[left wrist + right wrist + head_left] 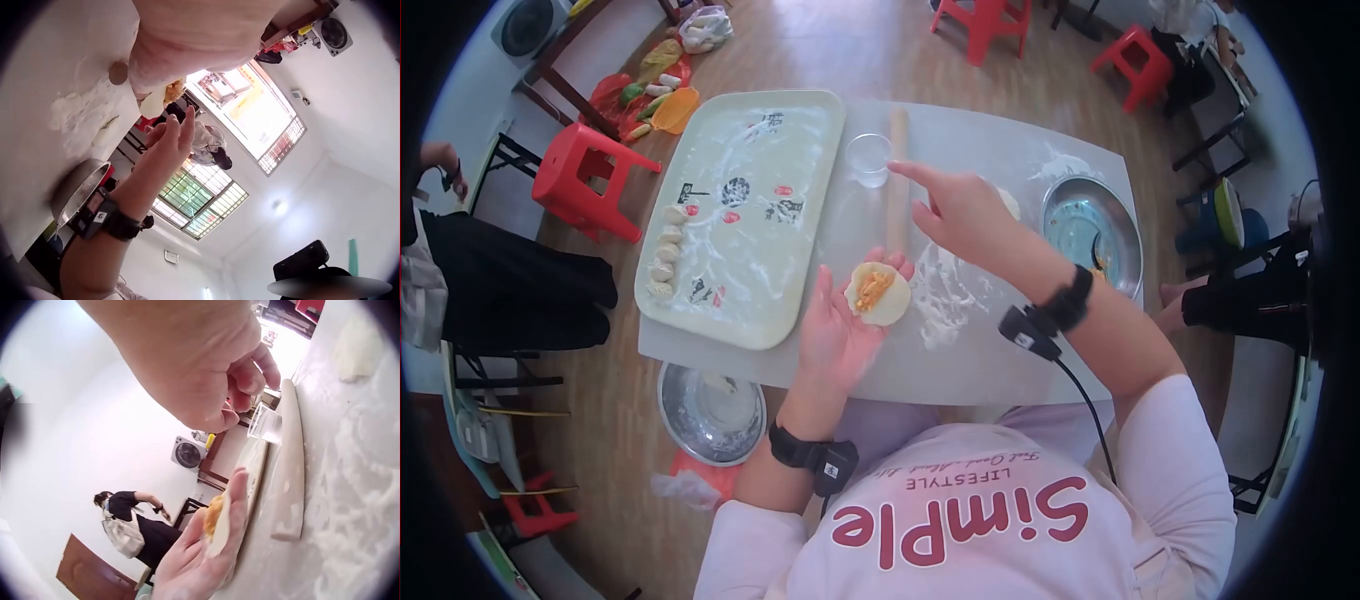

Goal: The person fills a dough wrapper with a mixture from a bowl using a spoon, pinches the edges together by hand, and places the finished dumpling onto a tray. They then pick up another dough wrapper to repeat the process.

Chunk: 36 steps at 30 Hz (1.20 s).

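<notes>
Glossy metal bowl (1127,228); matt wrapper (891,303).

On the pale table (990,360) lies a large tray (785,285). Beside it stands a clear cup (868,165), and next to this, a rolling pin (897,220). Flour (943,300), a piece of dough (1008,204) and a metal bowl (1128,225) are also there.

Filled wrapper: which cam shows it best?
Head: it shows the wrapper almost face-on, with the filling on top, in the left hand. Right wrist shows it nearly edge-on, filling on one side. Left wrist catches only part of wrapper and filling; the left hand hides the rest.
</notes>
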Tool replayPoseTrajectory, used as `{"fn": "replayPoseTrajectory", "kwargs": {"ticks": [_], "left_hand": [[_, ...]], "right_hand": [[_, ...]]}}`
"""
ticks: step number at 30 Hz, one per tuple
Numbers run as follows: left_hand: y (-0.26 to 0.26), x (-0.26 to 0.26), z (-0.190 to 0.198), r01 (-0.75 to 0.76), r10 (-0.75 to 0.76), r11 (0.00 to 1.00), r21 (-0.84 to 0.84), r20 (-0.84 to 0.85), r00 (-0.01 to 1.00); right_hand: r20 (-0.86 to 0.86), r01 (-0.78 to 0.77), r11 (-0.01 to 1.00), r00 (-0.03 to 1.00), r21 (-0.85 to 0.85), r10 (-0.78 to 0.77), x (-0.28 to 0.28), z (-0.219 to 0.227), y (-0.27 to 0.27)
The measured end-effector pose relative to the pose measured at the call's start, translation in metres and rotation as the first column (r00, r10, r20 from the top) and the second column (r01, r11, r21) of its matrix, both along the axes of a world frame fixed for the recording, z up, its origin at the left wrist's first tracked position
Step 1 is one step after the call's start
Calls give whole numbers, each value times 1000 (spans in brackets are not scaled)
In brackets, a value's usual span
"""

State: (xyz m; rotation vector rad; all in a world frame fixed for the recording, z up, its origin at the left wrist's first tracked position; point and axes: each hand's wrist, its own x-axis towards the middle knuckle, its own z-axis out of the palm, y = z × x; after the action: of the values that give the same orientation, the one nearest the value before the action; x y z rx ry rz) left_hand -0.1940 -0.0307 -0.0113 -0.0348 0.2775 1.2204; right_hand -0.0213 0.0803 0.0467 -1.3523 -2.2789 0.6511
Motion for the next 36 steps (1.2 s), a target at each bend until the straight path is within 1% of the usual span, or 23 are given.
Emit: {"fn": "replayPoseTrajectory", "kwargs": {"ticks": [2, 3, 5, 6, 8, 9, 11, 12, 14, 15, 17, 18, 20, 21, 24, 26, 27, 28, 30, 32, 33, 34, 36], "left_hand": [[-2, -6, -4, -2, 2, 1000, -8, 0, 1000], [-2, -9, -5, 2, -2, 1000, -22, -2, 1000], [-4, -13, -7, -1, 1, 1000, -14, 13, 1000], [-5, -15, -8, -3, 3, 1000, -8, 30, 1000], [-5, -17, -8, -13, 13, 1000, -11, 39, 999], [-5, -18, -8, -17, 17, 1000, -10, 49, 999], [-5, -18, -7, -22, 23, 1000, -18, 28, 999], [-4, -17, -7, -23, 23, 999, -23, 5, 1000], [-1, -12, -7, 1, -1, 1000, -16, -8, 1000], [-1, -9, -6, 21, -22, 1000, -14, -25, 999], [1, -1, -7, 77, -76, 997, 15, -65, 995], [1, 4, -7, 119, -115, 992, 34, -106, 988], [0, 15, -2, 157, -155, 987, 14, -124, 980], [0, 21, 1, 179, -178, 984, -9, -140, 974], [0, 36, 7, 221, -217, 975, 9, -159, 963], [1, 43, 12, 246, -240, 969, 22, -158, 958], [2, 47, 14, 258, -251, 966, 30, -153, 956], [3, 51, 14, 272, -264, 962, 33, -157, 952], [6, 60, 12, 278, -275, 960, 36, -66, 959], [11, 72, 15, 299, -296, 954, 40, -58, 953], [13, 79, 16, 303, -302, 952, 37, -47, 952], [14, 84, 15, 322, -320, 946, 46, -50, 946], [19, 97, 13, 353, -353, 936, 0, 52, 934]], "right_hand": [[70, -28, 996, 997, 82, 22, -17, -10, 25], [70, -30, 996, 997, 84, 24, -23, -19, 38], [265, -72, 995, 963, 71, 51, -32, -34, 56], [266, -77, 995, 962, 67, 57, -34, -34, 58], [340, -43, 999, 940, 0, 41, -34, -32, 59], [342, -47, 999, 939, -2, 45, -31, -27, 53], [81, -30, 980, 997, 195, 14, -17, -7, 23], [84, -26, 980, 996, 195, 9, -11, 4, 7], [334, -51, 998, 941, -37, 60, 2, 21, -26], [335, -37, 999, 941, -34, 46, 9, 17, -37], [164, -205, 975, 968, 79, 191, 23, 1, -53], [165, -190, 978, 971, 83, 175, 28, -4, -60], [179, -287, 937, 951, 198, 253, 36, -12, -71], [178, -270, 942, 955, 201, 236, 41, -15, -73], [173, -260, 925, 960, 277, 218, 58, -16, -80], [315, -274, 906, 934, 322, 170, 70, -13, -87], [312, -260, 908, 937, 328, 155, 77, -12, -91], [297, -241, 916, 944, 322, 144, 85, -12, -96], [281, -207, 925, 953, 320, 116, 99, -13, -108], [203, -126, 936, 977, 329, 61, 112, -15, -121], [204, -108, 935, 978, 339, 40, 117, -15, -128], [168, -88, 945, 985, 315, 36, 122, -16, -136], [98, -89, 954, 993, 286, 63, 132, -12, -150]]}}
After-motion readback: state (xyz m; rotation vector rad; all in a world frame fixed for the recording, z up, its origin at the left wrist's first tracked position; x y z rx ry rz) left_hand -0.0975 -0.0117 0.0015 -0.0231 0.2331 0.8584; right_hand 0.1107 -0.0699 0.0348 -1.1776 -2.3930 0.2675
